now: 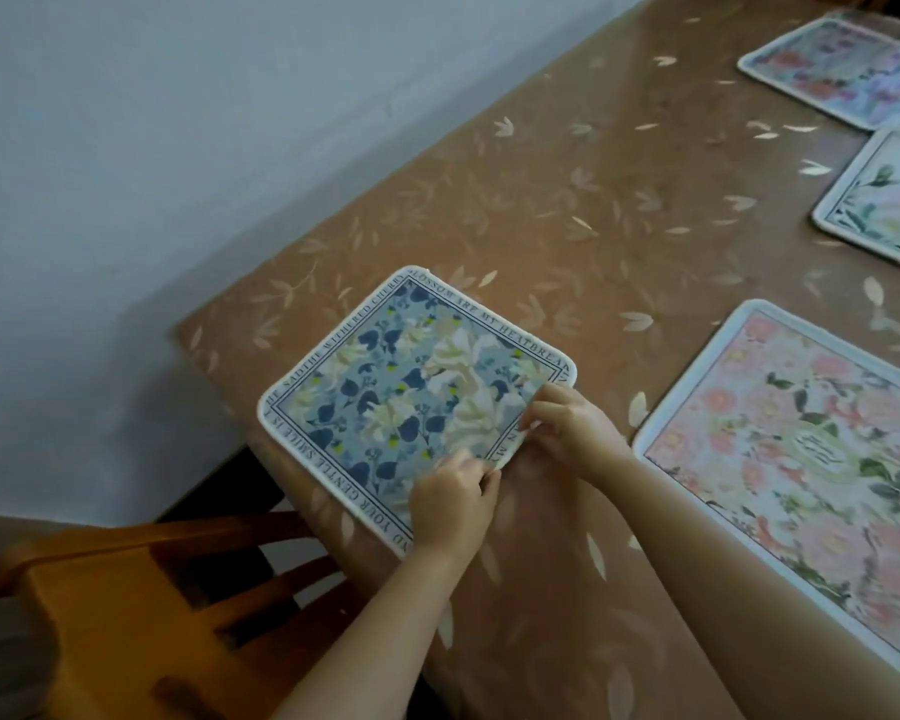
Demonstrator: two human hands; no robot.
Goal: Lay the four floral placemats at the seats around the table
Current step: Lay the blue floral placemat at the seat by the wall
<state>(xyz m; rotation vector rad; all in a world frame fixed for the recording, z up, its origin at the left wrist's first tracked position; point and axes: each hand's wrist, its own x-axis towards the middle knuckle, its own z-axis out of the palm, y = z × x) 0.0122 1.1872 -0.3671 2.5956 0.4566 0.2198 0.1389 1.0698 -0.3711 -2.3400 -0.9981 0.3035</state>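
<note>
A blue floral placemat (385, 392) with white flowers and a lettered border lies at the table's left end, above the chair. My left hand (450, 504) pinches its near edge. My right hand (567, 420) pinches the same edge further right, near the corner. A pink floral placemat (801, 459) lies flat to the right. A white placemat with green leaves (884, 205) sits at the right edge of view. A pastel floral placemat (842, 70) lies at the far right corner.
The table (567, 200) wears a brown cloth with a pale leaf pattern. An orange wooden chair (141, 600) stands at the table's left end, below the blue mat. A pale wall (152, 148) runs along the table's far side.
</note>
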